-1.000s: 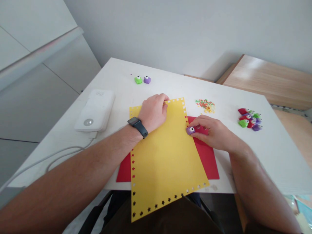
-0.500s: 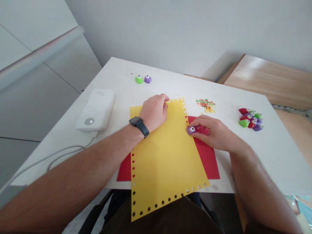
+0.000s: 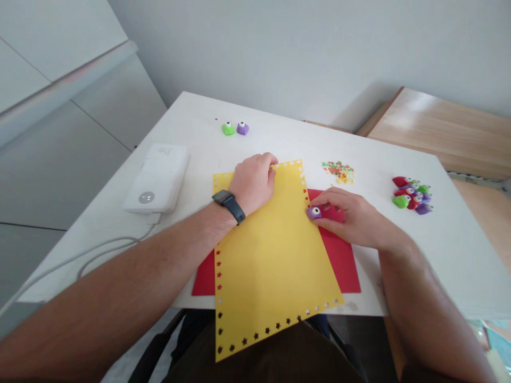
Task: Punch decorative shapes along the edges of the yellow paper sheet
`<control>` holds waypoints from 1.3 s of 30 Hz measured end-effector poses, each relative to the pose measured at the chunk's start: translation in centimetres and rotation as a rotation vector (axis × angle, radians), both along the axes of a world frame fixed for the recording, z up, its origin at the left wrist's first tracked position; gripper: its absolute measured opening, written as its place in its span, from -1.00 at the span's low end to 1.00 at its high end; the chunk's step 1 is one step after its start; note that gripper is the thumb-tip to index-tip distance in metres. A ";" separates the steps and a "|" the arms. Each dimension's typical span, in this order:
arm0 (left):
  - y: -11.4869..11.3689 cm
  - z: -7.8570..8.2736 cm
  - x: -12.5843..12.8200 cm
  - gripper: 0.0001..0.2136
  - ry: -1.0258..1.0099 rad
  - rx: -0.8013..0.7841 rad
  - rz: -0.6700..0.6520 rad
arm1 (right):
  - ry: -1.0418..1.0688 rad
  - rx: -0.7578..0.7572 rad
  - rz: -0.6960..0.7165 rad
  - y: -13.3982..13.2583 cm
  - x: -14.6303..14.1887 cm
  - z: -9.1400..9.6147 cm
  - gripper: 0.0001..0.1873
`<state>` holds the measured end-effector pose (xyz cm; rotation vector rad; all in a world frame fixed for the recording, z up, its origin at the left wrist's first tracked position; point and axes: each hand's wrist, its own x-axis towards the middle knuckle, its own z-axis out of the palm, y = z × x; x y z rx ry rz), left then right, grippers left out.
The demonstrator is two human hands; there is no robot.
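A sheet of yellow paper (image 3: 275, 250) lies at a slant, with small star-shaped and other holes along its edges. Its lower end hangs past the table's front edge. My left hand (image 3: 253, 178), a dark watch on its wrist, lies over the top of the sheet with its fingers curled at the upper edge; the fingertips are partly hidden. At the sheet's right edge, my right hand (image 3: 347, 215) grips a purple craft punch (image 3: 314, 213) between thumb and fingers. The punch sits against the paper edge. Red paper (image 3: 339, 260) lies underneath, showing on both sides.
Several red, green and purple punches (image 3: 413, 195) stand grouped at the right. A green punch (image 3: 228, 128) and another purple punch (image 3: 242, 128) sit at the back. Coloured paper bits (image 3: 339, 172) lie beyond my right hand. A white power bank (image 3: 157, 178) with a cable (image 3: 112, 243) is at left.
The view has shifted very slightly. Both hands, the yellow paper and the purple punch keep nearly the same places.
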<state>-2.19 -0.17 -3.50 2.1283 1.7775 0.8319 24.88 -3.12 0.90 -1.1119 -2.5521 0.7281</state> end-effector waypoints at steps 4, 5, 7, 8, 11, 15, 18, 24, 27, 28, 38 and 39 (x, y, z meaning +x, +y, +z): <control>0.1 0.0 0.0 -0.78 -0.004 0.001 0.007 | 0.049 0.018 -0.066 -0.1 -0.1 0.5 -0.78; 0.1 -0.1 0.0 -0.78 -0.004 0.002 0.008 | 0.064 0.020 -0.103 -0.1 -0.1 0.5 -0.78; 0.1 -0.1 0.0 -0.78 -0.002 0.003 0.007 | 0.074 0.018 -0.179 -0.1 -0.2 0.3 -0.80; 0.1 -0.1 0.0 -0.78 -0.003 0.006 0.005 | 0.069 0.014 -0.209 -0.1 -0.3 0.1 -0.82; 0.1 -0.2 -0.1 -0.79 -0.007 0.019 -0.003 | 0.046 0.004 -0.244 0.0 -0.5 -0.2 -0.85; 0.1 -0.3 -0.1 -0.79 -0.011 0.018 -0.001 | 0.026 -0.008 -0.239 -0.1 -0.8 -0.2 -0.81; 0.1 -0.3 -0.1 -0.79 -0.015 0.022 0.004 | 0.017 -0.024 -0.235 -0.2 -0.9 -0.1 -0.80; 0.2 -0.3 -0.1 -0.80 -0.017 0.025 0.007 | 0.000 -0.012 -0.233 -0.2 -0.9 -0.2 -0.82; 0.2 -0.3 -0.1 -0.80 -0.017 0.024 -0.001 | -0.012 -0.014 -0.234 -0.2 -0.9 -0.2 -0.83; 0.2 -0.3 -0.1 -0.80 -0.018 0.022 -0.004 | -0.014 -0.014 -0.232 -0.2 -0.9 -0.2 -0.83; 0.1 -0.6 0.0 -0.79 -0.025 0.049 -0.009 | -0.049 -0.039 -0.253 -0.1 -1.0 -0.5 -0.80; 0.2 -0.6 0.0 -0.79 -0.029 0.053 -0.009 | -0.051 -0.045 -0.258 -0.1 -1.0 -0.5 -0.80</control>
